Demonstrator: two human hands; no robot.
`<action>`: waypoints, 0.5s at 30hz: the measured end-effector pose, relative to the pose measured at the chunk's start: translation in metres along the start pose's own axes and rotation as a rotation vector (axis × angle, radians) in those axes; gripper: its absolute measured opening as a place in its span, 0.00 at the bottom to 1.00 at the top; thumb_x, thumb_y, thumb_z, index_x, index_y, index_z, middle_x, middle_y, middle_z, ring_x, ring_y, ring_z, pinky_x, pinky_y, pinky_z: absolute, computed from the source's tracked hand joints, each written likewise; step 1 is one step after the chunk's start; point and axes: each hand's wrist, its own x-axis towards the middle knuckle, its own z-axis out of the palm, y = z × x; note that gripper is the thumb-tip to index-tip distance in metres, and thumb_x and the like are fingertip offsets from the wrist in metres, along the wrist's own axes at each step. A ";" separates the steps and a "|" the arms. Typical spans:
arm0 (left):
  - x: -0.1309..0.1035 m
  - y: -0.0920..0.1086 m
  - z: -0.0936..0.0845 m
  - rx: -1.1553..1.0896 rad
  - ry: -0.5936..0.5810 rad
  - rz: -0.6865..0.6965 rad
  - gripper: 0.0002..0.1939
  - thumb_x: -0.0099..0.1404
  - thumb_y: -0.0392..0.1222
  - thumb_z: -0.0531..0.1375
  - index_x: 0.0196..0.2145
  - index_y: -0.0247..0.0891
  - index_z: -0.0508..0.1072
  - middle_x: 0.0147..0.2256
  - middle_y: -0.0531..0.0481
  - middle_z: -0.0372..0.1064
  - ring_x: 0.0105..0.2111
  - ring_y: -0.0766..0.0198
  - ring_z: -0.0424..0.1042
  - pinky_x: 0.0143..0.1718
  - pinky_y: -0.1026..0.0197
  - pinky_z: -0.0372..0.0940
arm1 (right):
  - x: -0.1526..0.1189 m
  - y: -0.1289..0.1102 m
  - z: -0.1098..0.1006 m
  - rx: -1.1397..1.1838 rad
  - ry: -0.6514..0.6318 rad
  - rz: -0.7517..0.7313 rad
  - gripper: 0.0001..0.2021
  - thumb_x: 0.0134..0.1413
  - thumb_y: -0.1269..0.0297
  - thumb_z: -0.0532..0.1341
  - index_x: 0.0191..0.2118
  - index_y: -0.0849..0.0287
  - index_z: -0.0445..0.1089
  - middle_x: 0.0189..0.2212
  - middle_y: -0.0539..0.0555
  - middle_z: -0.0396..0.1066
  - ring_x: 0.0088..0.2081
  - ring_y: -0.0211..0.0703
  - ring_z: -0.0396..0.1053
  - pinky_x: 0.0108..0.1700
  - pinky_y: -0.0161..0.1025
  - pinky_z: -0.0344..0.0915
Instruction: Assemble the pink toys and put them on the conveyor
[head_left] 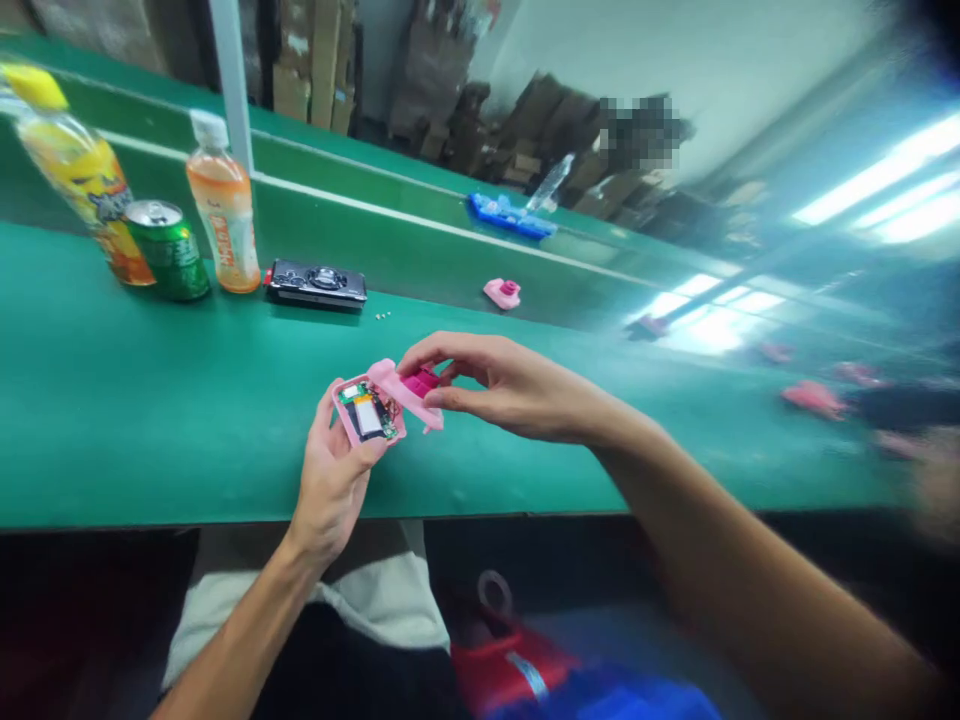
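Note:
My left hand (334, 470) holds a small pink plastic casing half (367, 412) with a green circuit board and a white battery inside. My right hand (495, 385) pinches the other pink shell piece (409, 392), which has a darker magenta part, and holds it tilted against the upper edge of the first half. Both hands hover just above the near edge of the green table (150, 400).
At the far left stand a yellow-capped bottle (79, 170), a green can (167, 250) and an orange drink bottle (223, 205). A black device (316, 283) lies beside them, with tiny screws (382, 316) nearby. A pink casing (502, 293) lies farther back, a blue tray (510, 216) beyond.

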 end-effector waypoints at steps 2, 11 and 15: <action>0.002 0.002 0.004 -0.116 0.012 -0.059 0.36 0.54 0.37 0.71 0.60 0.39 0.67 0.53 0.44 0.74 0.51 0.57 0.75 0.50 0.60 0.71 | 0.005 0.004 -0.001 -0.009 -0.009 0.015 0.14 0.62 0.59 0.65 0.51 0.58 0.75 0.49 0.54 0.76 0.48 0.46 0.73 0.51 0.44 0.71; 0.011 0.008 0.013 -0.451 0.116 -0.160 0.16 0.78 0.42 0.53 0.59 0.41 0.70 0.57 0.44 0.74 0.53 0.54 0.76 0.53 0.50 0.72 | 0.014 0.011 0.004 0.100 -0.014 0.102 0.19 0.62 0.53 0.66 0.54 0.58 0.74 0.49 0.57 0.77 0.48 0.48 0.75 0.52 0.45 0.73; 0.009 0.004 0.012 -0.458 0.070 -0.111 0.15 0.77 0.44 0.56 0.55 0.33 0.72 0.52 0.38 0.76 0.51 0.52 0.77 0.53 0.49 0.72 | 0.016 0.011 0.006 0.115 -0.003 0.081 0.19 0.63 0.53 0.66 0.54 0.57 0.74 0.49 0.57 0.77 0.48 0.49 0.75 0.54 0.47 0.73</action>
